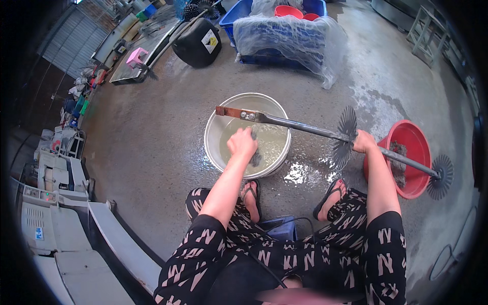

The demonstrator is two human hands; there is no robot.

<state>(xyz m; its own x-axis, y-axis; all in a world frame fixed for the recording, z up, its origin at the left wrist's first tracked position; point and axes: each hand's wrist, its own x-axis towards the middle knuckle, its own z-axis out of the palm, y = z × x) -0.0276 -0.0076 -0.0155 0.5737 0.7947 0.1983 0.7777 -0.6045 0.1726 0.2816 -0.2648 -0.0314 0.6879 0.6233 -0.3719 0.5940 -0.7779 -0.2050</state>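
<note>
A long grey metal rod [305, 125] slants across in front of me, with a rusty flat end plate [230, 112] bolted on at its left end. My right hand [363, 142] is wrapped round the rod, just right of a black toothed disc [346, 136]. Another toothed disc [440, 177] sits at the rod's right end. The plate end lies over a white bucket [209, 140] of cloudy water. Inside the bucket's mouth, my left hand [243, 142] is closed, and a dark piece [255, 156] shows beside and below its fingers; its kind is unclear.
A red bucket [424, 147] with greyish matter [398, 160] inside stands right. Farther off are a black jerrycan [195, 46] and a blue crate [274, 55] draped with netting. Grey machinery [56, 229] lines the left. A small blue stool [281, 230] is under me; the floor is wet.
</note>
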